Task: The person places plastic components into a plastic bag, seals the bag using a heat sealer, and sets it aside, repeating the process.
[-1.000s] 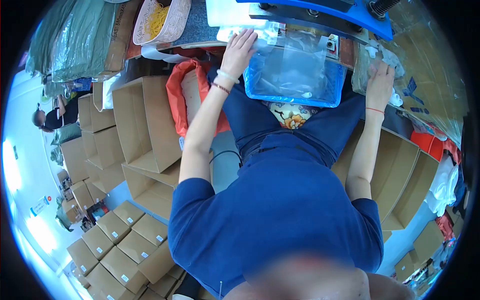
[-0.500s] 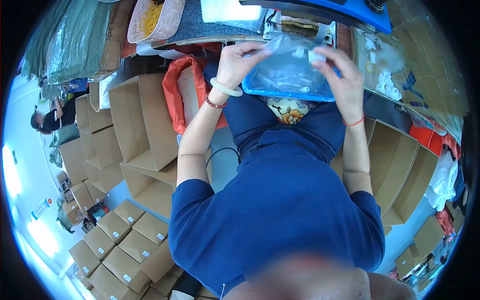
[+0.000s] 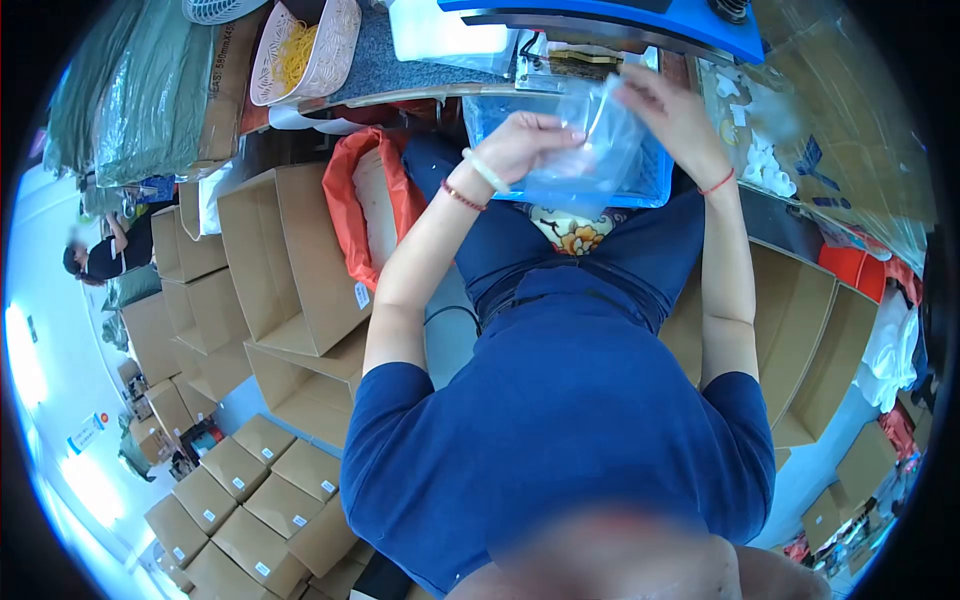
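Observation:
A clear plastic bag (image 3: 590, 150) hangs over a blue tray (image 3: 655, 190) on the lap side of the bench. My left hand (image 3: 530, 145) grips the bag's left side, thumb and fingers pressed together. At the bag's upper right is my right hand (image 3: 665, 110), smeared by motion; whether its fingertips hold the bag's edge cannot be made out. Small white plastic parts (image 3: 765, 170) lie on the bench to the right of my right hand.
A basket (image 3: 335, 65) of yellow rubber bands stands at the bench's upper left. Above the tray is a blue machine (image 3: 620, 18). Open cardboard boxes (image 3: 320, 260) and an orange bag (image 3: 350, 200) are at left. A person (image 3: 105, 255) is far left.
My left hand has moved right and down with the bag. My right hand has moved up, and the white piece seen at its fingertips no longer shows there.

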A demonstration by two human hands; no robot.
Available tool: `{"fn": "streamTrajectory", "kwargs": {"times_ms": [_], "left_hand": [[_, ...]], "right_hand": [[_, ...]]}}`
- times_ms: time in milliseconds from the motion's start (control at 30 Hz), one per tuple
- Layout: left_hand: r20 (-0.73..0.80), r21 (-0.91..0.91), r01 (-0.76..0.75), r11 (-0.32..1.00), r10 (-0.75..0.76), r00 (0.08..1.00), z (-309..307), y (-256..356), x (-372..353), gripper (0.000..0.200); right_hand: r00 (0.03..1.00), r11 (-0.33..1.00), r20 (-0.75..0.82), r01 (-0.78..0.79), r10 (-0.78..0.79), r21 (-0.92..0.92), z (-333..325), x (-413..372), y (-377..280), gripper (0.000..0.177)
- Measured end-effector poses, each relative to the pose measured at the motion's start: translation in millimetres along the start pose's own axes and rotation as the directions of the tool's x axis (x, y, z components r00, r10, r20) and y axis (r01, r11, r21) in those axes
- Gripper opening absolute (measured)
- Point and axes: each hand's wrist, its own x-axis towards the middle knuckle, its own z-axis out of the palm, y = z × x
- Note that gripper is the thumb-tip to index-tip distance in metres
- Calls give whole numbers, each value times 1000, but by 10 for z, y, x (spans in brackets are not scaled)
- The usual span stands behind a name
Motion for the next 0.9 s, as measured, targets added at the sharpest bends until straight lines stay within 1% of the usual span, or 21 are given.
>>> {"fn": "streamTrajectory", "kwargs": {"times_ms": [67, 100, 167, 200, 233, 267, 300, 333, 367, 400, 433, 467, 500, 533, 567, 633, 667, 700, 733, 800, 900], "left_hand": [[-49, -120, -59, 991, 54, 997, -22, 45, 215, 25], [-50, -167, -63, 984, 56, 997, -29, 83, 306, 27], [-97, -185, -118, 976, 102, 990, -22, 131, 431, 28], [-91, -160, -127, 979, 114, 989, -11, 154, 447, 29], [-89, -134, -131, 982, 119, 989, -9, 154, 427, 29], [-92, -133, -125, 983, 113, 989, -3, 131, 361, 29], [-116, -31, -91, 995, 87, 989, 2, 137, 289, 31], [-145, 68, -59, 996, 68, 987, -15, 166, 245, 33], [-151, 68, -61, 996, 71, 986, -109, 209, 229, 33], [-288, 321, -223, 921, 319, 903, -273, 266, 225, 28], [-345, 568, -308, 764, 560, 754, -431, 311, 204, 24], [-332, 825, -199, 530, 738, 588, -489, 482, 153, 31], [-116, 967, -140, 215, 854, 507, -820, 480, 249, 36], [135, 991, -48, -127, 888, 440, -1081, 470, 333, 43], [152, 987, -69, -142, 733, 663, -1030, 482, 247, 41], [439, 850, 26, -526, 735, 516, -970, 183, 130, 44], [410, 854, 76, -514, 756, 511, -987, 95, 71, 39], [379, 891, 49, -452, 798, 469, -1027, 104, 64, 35], [336, 924, 23, -381, 841, 425, -1067, 99, 45, 32], [327, 933, 6, -361, 851, 412, -1110, 100, 22, 24], [367, 922, -51, -384, 822, 435, -1146, 200, 67, 19]], "right_hand": [[932, 931, -347, -32, -104, -365, -71, -36, 223, 32], [931, 791, -315, -49, -185, -610, -180, -117, 277, 27], [803, 705, -595, -403, -34, -584, -232, -249, 311, 23], [772, 650, -634, -458, -47, -606, -236, -263, 521, 22], [773, 652, -633, -457, -46, -605, -253, -257, 835, 22], [787, 596, -584, -374, -201, -710, -271, -246, 1185, 22], [781, 519, -513, -292, -356, -804, -292, -202, 1205, 22], [778, 520, -512, -286, -364, -805, -314, -176, 1220, 22], [771, 610, -584, -341, -254, -715, -325, -181, 1237, 21], [757, 685, -641, -400, -129, -609, -305, -190, 1186, 21], [761, 686, -638, -400, -120, -607, -264, -183, 1181, 21], [774, 685, -627, -408, -92, -604, -230, -167, 1186, 22], [781, 684, -620, -412, -76, -602, -230, -126, 1180, 24], [779, 685, -621, -407, -86, -604, -219, -117, 1186, 24], [779, 694, -622, -404, -81, -596, -186, -142, 1221, 25], [777, 703, -626, -406, -72, -584, -209, -162, 1290, 26], [780, 686, -611, -371, -135, -626, -223, -152, 1340, 27], [786, 665, -588, -336, -193, -667, -202, -170, 1339, 29], [790, 664, -584, -335, -188, -668, -191, -187, 1329, 29], [865, 646, -466, -251, -184, -721, -263, -142, 1269, 30], [819, 618, -494, -233, -292, -751, -230, -122, 1270, 33]]}}
